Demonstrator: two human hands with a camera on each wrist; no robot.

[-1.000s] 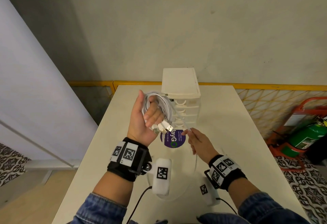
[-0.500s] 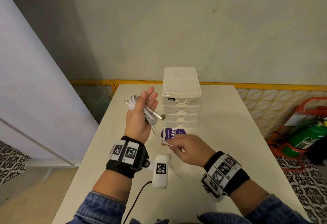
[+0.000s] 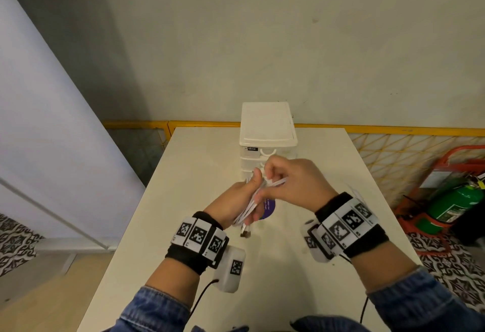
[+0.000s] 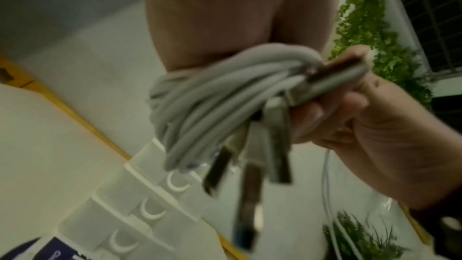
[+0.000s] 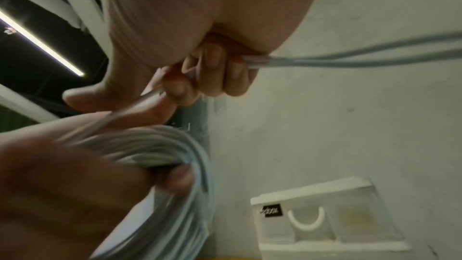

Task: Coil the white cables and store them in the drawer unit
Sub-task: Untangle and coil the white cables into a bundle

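Left hand (image 3: 231, 200) clamps the looped bundle of white round cables (image 4: 215, 94) just before the closed white plastic drawer unit (image 3: 267, 127), right hand (image 3: 291, 182) pinching its loose strand (metal plugs dangling), and one slack thumb could spring those loops apart.

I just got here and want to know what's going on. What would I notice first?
Two hands meet over the middle of the table: the left hand grips a bundle of white cables, and the right hand pinches a loose strand. Just behind them stands a white drawer unit, its visible drawers shut.
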